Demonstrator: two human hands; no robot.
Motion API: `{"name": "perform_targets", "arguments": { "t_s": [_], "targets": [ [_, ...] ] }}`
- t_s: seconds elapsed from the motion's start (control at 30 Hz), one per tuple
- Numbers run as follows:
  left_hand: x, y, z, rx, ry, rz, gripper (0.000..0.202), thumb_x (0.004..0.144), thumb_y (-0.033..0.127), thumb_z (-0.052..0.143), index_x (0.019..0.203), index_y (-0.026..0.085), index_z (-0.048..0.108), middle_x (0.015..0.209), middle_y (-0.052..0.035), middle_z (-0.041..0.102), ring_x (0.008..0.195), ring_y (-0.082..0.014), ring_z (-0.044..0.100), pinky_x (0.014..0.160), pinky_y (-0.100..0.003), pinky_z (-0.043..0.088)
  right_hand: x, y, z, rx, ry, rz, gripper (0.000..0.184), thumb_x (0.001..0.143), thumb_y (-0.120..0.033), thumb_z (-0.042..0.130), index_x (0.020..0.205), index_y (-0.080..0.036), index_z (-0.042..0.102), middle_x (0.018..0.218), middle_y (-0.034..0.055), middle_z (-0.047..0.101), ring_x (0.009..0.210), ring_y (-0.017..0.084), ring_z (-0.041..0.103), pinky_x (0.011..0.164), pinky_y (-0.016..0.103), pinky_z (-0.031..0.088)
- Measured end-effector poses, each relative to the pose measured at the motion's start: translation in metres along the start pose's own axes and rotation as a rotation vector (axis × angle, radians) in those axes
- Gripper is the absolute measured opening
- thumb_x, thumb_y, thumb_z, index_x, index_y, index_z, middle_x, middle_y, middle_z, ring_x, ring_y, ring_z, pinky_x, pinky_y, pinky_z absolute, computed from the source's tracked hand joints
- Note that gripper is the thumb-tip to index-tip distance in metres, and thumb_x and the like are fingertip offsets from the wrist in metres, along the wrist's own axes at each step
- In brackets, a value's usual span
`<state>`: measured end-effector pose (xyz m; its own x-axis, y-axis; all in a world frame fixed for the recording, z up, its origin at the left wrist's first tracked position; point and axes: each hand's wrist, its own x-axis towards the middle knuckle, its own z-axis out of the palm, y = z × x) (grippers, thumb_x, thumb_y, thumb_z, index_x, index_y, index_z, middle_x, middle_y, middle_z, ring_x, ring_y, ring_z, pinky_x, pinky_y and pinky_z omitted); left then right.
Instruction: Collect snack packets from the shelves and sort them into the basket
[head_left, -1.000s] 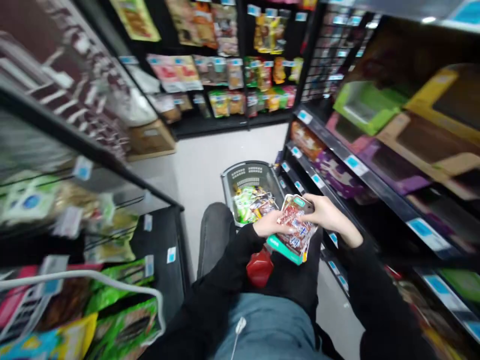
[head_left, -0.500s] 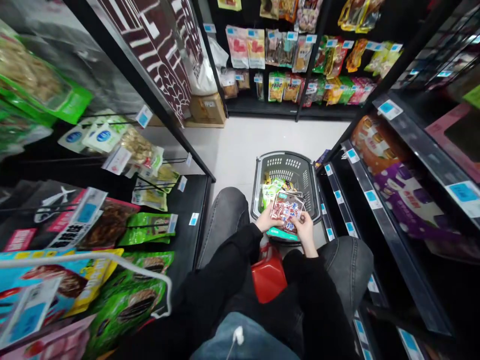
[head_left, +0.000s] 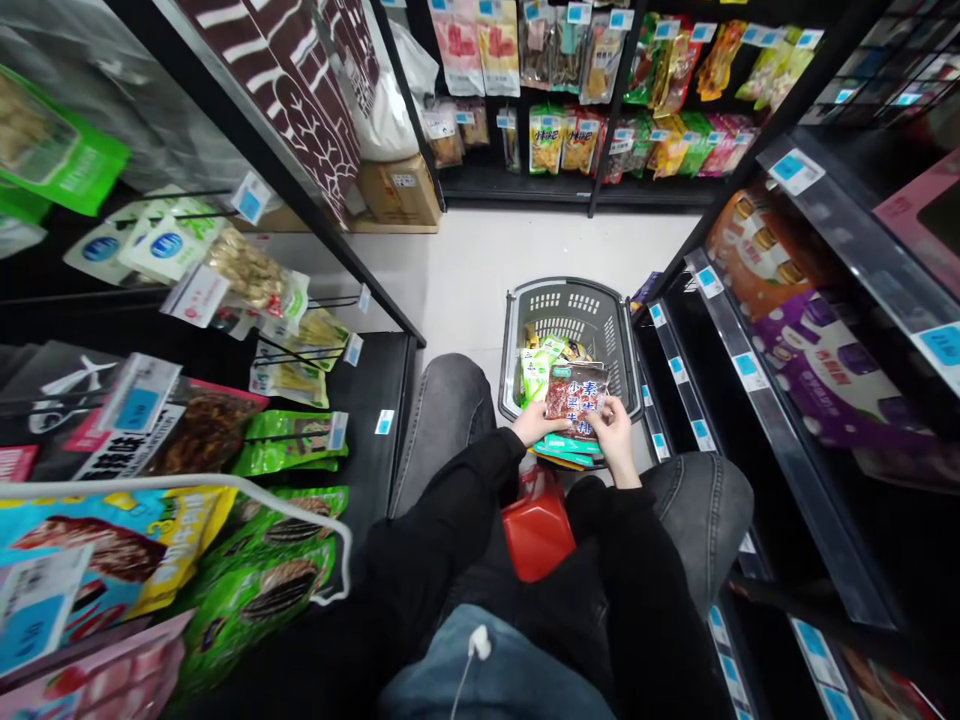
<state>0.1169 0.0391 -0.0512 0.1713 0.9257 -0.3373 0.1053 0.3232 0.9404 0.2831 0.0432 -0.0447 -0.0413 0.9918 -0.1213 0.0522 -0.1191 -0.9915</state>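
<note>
Between my two hands is a dark snack packet [head_left: 576, 396] with a reddish-brown picture and white and blue lettering. My left hand [head_left: 534, 424] grips its left edge, fingers closed. On the opposite side my right hand [head_left: 615, 438] pinches the right edge. Teal and yellow packaging shows just beneath the packet; whether my hands also hold it, I cannot tell. Both hands are over the near end of a grey shopping basket [head_left: 611, 300] on the floor. Inside the basket lie green-and-white snack packets [head_left: 538, 368], partly hidden by the held packet.
A red bag-like object [head_left: 538, 530] is between my legs. Shelves with hanging snack bags [head_left: 296, 440] stand close on my left. On the right, shelf edges [head_left: 787, 430] carry price tags beside purple packages [head_left: 832, 360]. A cardboard box [head_left: 401, 190] sits farther ahead.
The held packet now faces up more flatly, with its front showing more clearly. My hands keep their grip on its sides. The camera view has shifted slightly.
</note>
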Motion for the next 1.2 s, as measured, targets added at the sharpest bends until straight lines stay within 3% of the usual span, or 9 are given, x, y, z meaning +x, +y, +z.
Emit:
{"name": "perform_targets", "arguments": {
  "t_s": [0.1,0.2,0.33,0.5,0.63,0.77,0.93,1.2],
  "targets": [
    [0.000,-0.001,-0.001,0.018,0.003,0.025,0.046,0.056,0.038,0.075,0.086,0.005,0.066,0.086,-0.0089,0.068,0.081,-0.0189,0.059,0.083,-0.031,0.046,0.000,-0.002,-0.005,0.023,-0.162,0.082,0.045,0.058,-0.038,0.070,0.094,-0.019,0.053,0.088,0.0052,0.066,0.079,0.021,0.063,0.074,0.034,0.050],
    [0.000,-0.003,-0.002,0.097,-0.011,0.039,0.038,0.060,0.033,0.072,0.085,0.006,0.066,0.081,-0.0068,0.067,0.077,-0.0174,0.059,0.080,-0.029,0.046,-0.001,0.001,-0.009,-0.030,-0.211,0.111,0.049,0.051,-0.036,0.075,0.093,-0.017,0.056,0.087,0.0050,0.068,0.079,0.022,0.064,0.076,0.036,0.051],
    [0.000,-0.002,-0.002,0.225,0.016,0.063,0.030,0.061,0.031,0.071,0.079,0.007,0.067,0.078,-0.0054,0.066,0.077,-0.0177,0.058,0.078,-0.028,0.045,-0.001,0.007,-0.010,-0.140,-0.167,0.111,0.048,0.051,-0.032,0.075,0.092,-0.016,0.057,0.087,0.0057,0.068,0.079,0.022,0.064,0.073,0.035,0.051],
    [0.000,0.001,-0.003,0.211,0.030,0.074,0.028,0.061,0.029,0.071,0.077,0.007,0.068,0.083,-0.0071,0.066,0.079,-0.0190,0.059,0.081,-0.030,0.046,-0.002,0.008,-0.004,-0.148,-0.120,0.126,0.046,0.051,-0.030,0.073,0.093,-0.015,0.059,0.087,0.0055,0.068,0.077,0.020,0.063,0.071,0.032,0.051],
    [-0.001,0.001,-0.003,0.131,-0.023,0.060,0.037,0.062,0.034,0.071,0.086,0.007,0.066,0.086,-0.0083,0.067,0.083,-0.0204,0.060,0.085,-0.033,0.046,-0.002,0.007,-0.001,-0.070,-0.097,0.152,0.046,0.048,-0.031,0.075,0.089,-0.015,0.060,0.085,0.0056,0.069,0.075,0.020,0.064,0.071,0.032,0.051],
    [-0.002,0.001,0.000,0.030,-0.063,0.110,0.053,0.060,0.044,0.072,0.097,0.007,0.063,0.096,-0.0105,0.067,0.094,-0.0227,0.059,0.091,-0.034,0.045,-0.001,0.001,-0.004,-0.023,-0.163,0.177,0.045,0.048,-0.030,0.076,0.087,-0.016,0.060,0.082,0.0047,0.069,0.073,0.020,0.064,0.070,0.033,0.052],
    [-0.003,0.003,0.002,-0.050,-0.054,0.125,0.060,0.060,0.048,0.071,0.104,0.006,0.061,0.104,-0.0128,0.065,0.098,-0.0242,0.059,0.094,-0.035,0.043,0.000,0.000,-0.009,-0.064,-0.198,0.181,0.035,0.051,-0.035,0.075,0.079,-0.015,0.065,0.078,0.0041,0.069,0.070,0.020,0.064,0.068,0.033,0.051],
    [-0.001,-0.002,0.001,-0.044,0.020,0.108,0.058,0.059,0.044,0.072,0.102,0.006,0.061,0.105,-0.0136,0.064,0.098,-0.0253,0.059,0.095,-0.039,0.043,0.001,0.012,-0.001,-0.088,-0.113,0.176,0.035,0.051,-0.037,0.074,0.077,-0.015,0.066,0.074,0.0034,0.068,0.067,0.019,0.062,0.062,0.031,0.050]
  ]
}}
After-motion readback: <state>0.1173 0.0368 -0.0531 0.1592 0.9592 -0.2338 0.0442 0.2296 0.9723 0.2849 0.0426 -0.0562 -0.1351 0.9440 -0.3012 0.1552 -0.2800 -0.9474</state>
